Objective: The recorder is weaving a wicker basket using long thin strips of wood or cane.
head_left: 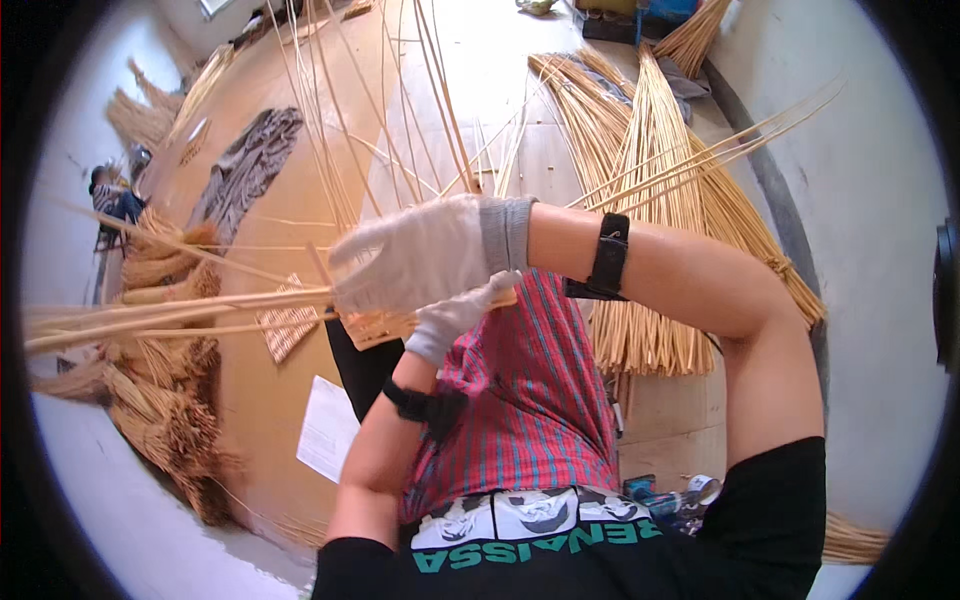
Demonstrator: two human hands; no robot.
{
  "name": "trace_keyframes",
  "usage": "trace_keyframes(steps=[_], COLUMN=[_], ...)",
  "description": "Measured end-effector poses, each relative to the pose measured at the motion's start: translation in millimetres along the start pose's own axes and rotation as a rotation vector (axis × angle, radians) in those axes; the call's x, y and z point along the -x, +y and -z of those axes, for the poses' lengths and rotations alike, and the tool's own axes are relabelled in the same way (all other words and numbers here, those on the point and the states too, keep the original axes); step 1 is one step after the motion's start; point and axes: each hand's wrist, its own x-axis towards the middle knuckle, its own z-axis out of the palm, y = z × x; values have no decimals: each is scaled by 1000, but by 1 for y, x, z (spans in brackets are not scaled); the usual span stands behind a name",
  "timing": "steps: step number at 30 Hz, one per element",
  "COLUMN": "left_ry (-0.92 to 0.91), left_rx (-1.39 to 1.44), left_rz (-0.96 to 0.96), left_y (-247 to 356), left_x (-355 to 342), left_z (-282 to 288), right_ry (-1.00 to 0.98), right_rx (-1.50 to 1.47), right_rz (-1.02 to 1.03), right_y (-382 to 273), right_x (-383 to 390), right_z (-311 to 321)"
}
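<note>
While left hand [455,320] and right hand [420,250] grip the woven piece [372,328], long rods [250,302] partly screen straw bundles [165,425].

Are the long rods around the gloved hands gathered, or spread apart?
Spread apart: the rods fan out leftward, upward and toward the upper right.

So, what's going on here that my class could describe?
A person's two gloved hands are at a tan, woven-looking piece, with long pale strands spreading around it. The right hand lies over it; the left hand is at its near edge. Bundled strands lie to the right.
</note>
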Motion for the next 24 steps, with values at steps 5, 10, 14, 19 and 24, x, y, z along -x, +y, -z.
trace_keyframes(steps=[5,10,14,19,24], left_ry=[615,659,577,85,258], left_rx=[918,868,433,-121,-210], left_rz=[251,513,254,-72,-363], left_y=[14,-7,9,67,62], left_x=[24,25,-38,-155,-59], left_z=[50,68,73,29,45], right_ry=[-89,-640,-722,-417,-374], right_rx=[-702,-740,-577,-94,-135], right_rz=[-1917,-1551,-1608,-1805,-1823], right_y=[-6,-6,-20,-41,-34], right_x=[53,90,82,69,84], right_z=[-28,-56,-76,-96,-100])
